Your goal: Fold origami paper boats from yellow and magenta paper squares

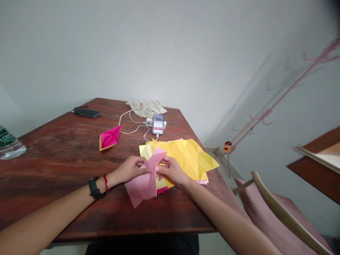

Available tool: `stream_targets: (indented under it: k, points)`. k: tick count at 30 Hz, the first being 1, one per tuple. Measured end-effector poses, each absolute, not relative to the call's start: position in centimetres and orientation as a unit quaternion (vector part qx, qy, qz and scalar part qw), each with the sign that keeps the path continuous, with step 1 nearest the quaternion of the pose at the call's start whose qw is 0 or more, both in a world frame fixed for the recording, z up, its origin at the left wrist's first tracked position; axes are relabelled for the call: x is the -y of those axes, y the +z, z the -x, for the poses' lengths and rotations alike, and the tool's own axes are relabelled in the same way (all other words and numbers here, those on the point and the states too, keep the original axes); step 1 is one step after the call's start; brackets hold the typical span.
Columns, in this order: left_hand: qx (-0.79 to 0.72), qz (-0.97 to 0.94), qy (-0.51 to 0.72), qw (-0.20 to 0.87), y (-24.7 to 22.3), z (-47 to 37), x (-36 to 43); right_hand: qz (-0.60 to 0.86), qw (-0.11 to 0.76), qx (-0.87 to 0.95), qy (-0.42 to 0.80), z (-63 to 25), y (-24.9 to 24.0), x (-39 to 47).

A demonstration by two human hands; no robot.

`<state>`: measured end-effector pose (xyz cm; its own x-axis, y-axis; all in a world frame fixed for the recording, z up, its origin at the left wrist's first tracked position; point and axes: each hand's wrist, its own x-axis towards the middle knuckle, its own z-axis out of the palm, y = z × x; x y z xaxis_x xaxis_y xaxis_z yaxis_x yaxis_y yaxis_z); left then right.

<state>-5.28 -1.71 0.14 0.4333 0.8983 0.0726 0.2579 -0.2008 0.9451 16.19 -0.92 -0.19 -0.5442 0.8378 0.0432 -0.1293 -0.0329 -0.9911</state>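
Note:
A folded sheet of pink paper (pixel 145 187) is held between my two hands, tilted over the near side of the table. My left hand (pixel 134 168) pinches its left part with thumb and fingers. On the other side, my right hand (pixel 171 170) grips the folded edge, thumb in front and fingers partly hidden behind. Beneath and to the right lies creased yellow paper (pixel 186 157) on top of other sheets, with pink and magenta edges showing. A folded magenta and yellow paper boat shape (pixel 110 137) rests farther left on the table.
The dark red wooden table (pixel 66 163) also carries a phone (pixel 158 124) on a white cable, a grey cloth (pixel 146 107), a black power bank (pixel 87 112) and a plastic bottle (pixel 10 143) at far left. A chair (pixel 276 209) and pink coat rack (pixel 288 88) stand at right.

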Motion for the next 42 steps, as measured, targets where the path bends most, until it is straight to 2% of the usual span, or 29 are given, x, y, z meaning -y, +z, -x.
stream_targets:
  k: [8, 18, 27, 38, 42]
  points:
    - [-0.414, -0.656, 0.298, 0.556, -0.2, 5.1, 2.2, 0.320, 0.410, 0.569, 0.637, -16.1, -0.3, 0.7]
    - [-0.402, -0.511, 0.391, 0.651, 0.2, 5.9, 1.2, 0.371, 0.559, 0.444, 0.593, -16.8, 1.2, -0.3]
    - [-0.316, -0.431, 0.357, 0.766, 0.0, 6.5, 0.8, 0.346, 0.548, 0.455, 0.611, -16.8, 1.6, -0.1]
    - [-0.341, -0.467, 0.320, 0.750, 0.0, 7.8, -0.2, 0.327, 0.547, 0.512, 0.576, -17.0, 2.0, 0.1]
    - [-0.375, -0.505, 0.348, 0.695, -0.1, 7.8, -0.3, 0.326, 0.554, 0.512, 0.570, -17.1, 2.2, 0.0]
